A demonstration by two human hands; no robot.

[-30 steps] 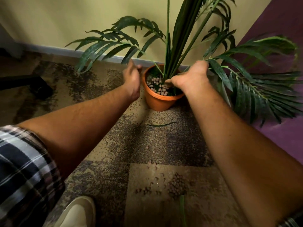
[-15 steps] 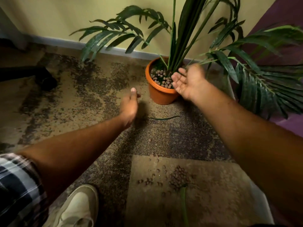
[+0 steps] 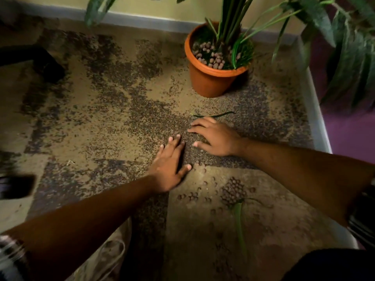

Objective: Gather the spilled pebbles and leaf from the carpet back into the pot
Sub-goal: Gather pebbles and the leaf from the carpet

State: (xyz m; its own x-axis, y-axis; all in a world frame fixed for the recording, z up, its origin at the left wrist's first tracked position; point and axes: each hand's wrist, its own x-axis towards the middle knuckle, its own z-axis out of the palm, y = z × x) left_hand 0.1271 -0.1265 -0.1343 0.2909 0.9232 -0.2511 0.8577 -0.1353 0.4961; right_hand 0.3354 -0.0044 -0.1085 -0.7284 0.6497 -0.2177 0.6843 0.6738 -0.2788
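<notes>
I see left hand (image 3: 169, 166) and right hand (image 3: 216, 136) both flat on carpet (image 3: 101, 118), fingers spread wide, holding nothing. Leaf (image 3: 213, 115) just beyond right fingertips. Pebbles (image 3: 232, 190) nearer me than both hands. Pot (image 3: 211, 78) further beyond right hand.

- No readable text, labels, brand marks or numbers anywhere in view.
- pot (image 3: 211, 82): plain orange wall, no print or sticker.
- carpet (image 3: 113, 110): mottled pattern only, no markings.
- Dark object at left edge (image 3: 16, 186): too blurred to tell if it bears any print.
</notes>
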